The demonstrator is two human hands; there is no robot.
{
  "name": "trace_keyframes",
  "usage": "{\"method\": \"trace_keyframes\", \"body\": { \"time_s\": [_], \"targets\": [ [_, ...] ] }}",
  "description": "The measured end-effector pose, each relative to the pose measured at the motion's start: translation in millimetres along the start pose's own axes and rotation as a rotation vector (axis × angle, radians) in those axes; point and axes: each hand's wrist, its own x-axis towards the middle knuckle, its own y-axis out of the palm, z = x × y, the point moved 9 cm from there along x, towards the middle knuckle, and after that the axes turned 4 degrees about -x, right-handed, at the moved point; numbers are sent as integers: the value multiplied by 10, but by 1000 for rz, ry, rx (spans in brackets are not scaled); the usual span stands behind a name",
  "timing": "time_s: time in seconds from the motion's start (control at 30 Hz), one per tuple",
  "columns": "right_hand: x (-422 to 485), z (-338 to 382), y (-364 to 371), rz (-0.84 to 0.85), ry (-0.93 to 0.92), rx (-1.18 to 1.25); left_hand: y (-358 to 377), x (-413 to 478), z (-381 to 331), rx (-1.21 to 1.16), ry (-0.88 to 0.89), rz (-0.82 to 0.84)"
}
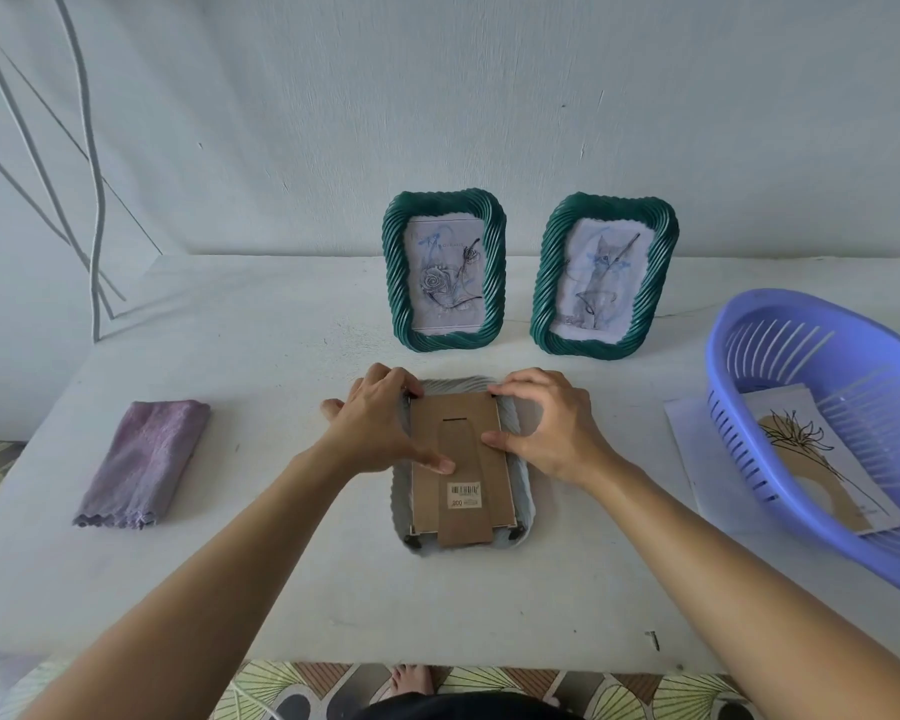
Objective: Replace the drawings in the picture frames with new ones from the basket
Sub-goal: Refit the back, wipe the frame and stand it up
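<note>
Your left hand [380, 423] and right hand [546, 428] press, fingers spread and grasping nothing, on the face-down frame [417, 543]; turn both far tabs fully aside before lifting the backing [427, 485].

— Anything readable?
— Only on a sticker [464, 495] stuck to the cardboard back [458, 459] of the face-down frame [523, 475]: a barcode, "200" beneath.
— Elsewhere?
— Faint print on the rose drawing [444, 275], too small to read.

Under hands [380, 423]: face-down frame [461, 459].
Behind: two standing frames [444, 270].
Left: cloth [144, 462].
Right: basket [822, 407], apparently holding drawings [811, 459].
</note>
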Motion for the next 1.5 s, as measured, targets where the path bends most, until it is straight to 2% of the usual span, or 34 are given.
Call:
{"method": "trace_keyframes", "body": {
  "time_s": [0.23, 0.53, 0.67, 0.8, 0.93, 1.0, 1.13, 1.5],
  "targets": [
    [-57, 18, -4, -45, -1, -55, -51, -316, 102, -8, 163, -258],
    [-157, 107, 50, -47, -30, -195, -30, -373, 37, 59, 148, -234],
    [-148, 109, 39, -58, -28, -197, -79, -601, -164, 57, 356, -323],
    [-199, 202, -18, -141, -78, -194, 9, -854, -176, 131, 476, -217],
    [-328, 428, -10, -263, -278, -230, 139, -1015, -59, 224, 490, -92],
    [-378, 458, 9, -286, -321, -235, 167, -1045, -53, 263, 502, -61],
    [-393, 445, 14, -193, -297, -253, 131, -1032, -104, 305, 520, -38],
    [-555, 172, 73, 347, -204, -64, 117, -954, -105, 382, 581, 65]
  ]
}}
